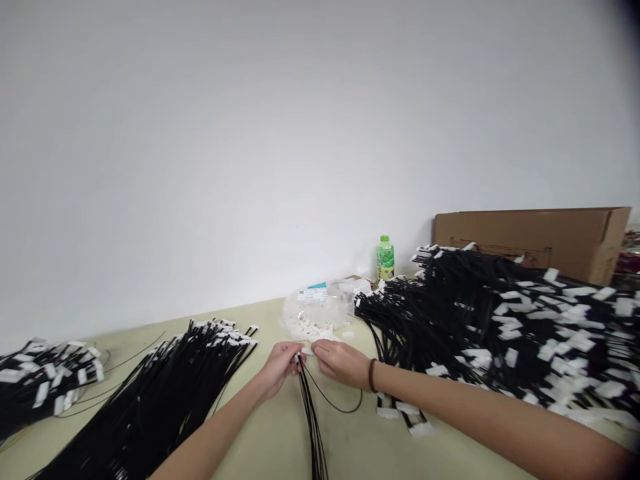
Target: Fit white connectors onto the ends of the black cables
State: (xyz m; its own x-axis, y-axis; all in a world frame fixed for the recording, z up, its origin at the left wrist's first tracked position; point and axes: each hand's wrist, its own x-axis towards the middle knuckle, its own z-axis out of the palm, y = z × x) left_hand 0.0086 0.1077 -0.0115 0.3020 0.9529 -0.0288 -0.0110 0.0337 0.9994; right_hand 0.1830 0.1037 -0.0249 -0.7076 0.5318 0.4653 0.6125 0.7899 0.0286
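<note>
My left hand [283, 364] is closed around the upper end of a few black cables [311, 420], which hang down toward the front edge of the view. Close beside it, my right hand [341, 362] pinches a small white connector [307, 351] between thumb and fingers, right at the cable ends. One thin wire [345, 411] loops out below my right hand. Whether the connector is joined to a cable is too small to tell. Just beyond both hands lies a clear plastic bag [320, 303] with loose white connectors [315, 329] spilling from its mouth.
A bundle of black cables with white ends [170, 380] lies to the left, another pile [45, 373] farther left. A large heap of cables [460, 320] covers the right side, before a cardboard box [525, 233]. A green-capped bottle [385, 259] stands by the wall.
</note>
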